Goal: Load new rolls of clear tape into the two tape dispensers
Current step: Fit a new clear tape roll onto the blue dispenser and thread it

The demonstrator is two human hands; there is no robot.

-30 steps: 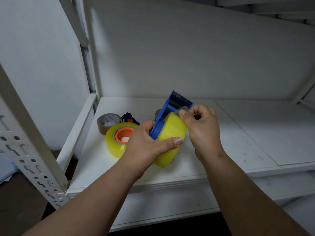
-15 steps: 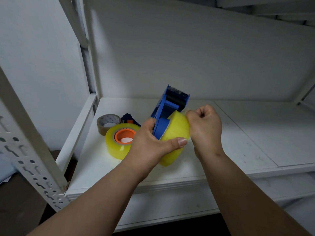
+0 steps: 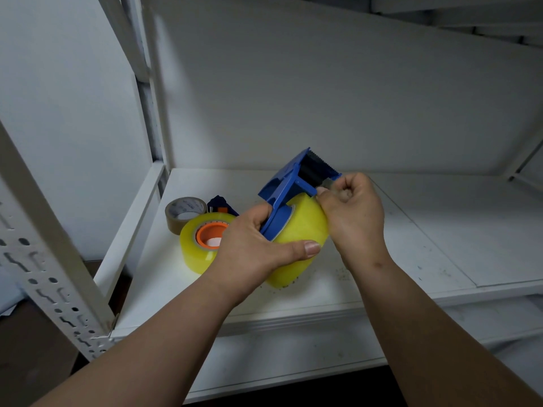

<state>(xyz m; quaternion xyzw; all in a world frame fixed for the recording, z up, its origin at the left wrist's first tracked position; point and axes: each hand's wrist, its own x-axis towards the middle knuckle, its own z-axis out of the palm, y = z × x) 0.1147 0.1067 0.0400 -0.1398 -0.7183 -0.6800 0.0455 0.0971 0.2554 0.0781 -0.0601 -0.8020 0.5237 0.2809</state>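
My left hand [image 3: 252, 248] grips a blue tape dispenser [image 3: 296, 183] with a yellowish clear tape roll [image 3: 299, 230] mounted in it, thumb across the roll's face. My right hand [image 3: 351, 212] is curled at the top of the roll, pinching the tape's free end just under the dispenser's black roller and toothed blade. On the shelf behind my left hand lies a second clear roll [image 3: 195, 245] with an orange core. A second blue dispenser [image 3: 220, 204] peeks out behind that roll, mostly hidden.
A brown tape roll [image 3: 180, 212] stands at the back left of the white shelf [image 3: 440, 236]. A perforated metal upright [image 3: 44, 245] rises at the front left, another post [image 3: 150, 92] at the back corner. A lower shelf ledge [image 3: 293, 356] runs beneath.
The dispenser has tilted so its blade end points more to the right. My right hand has shifted up from the roll's side to the roller, taking the tape end with it.
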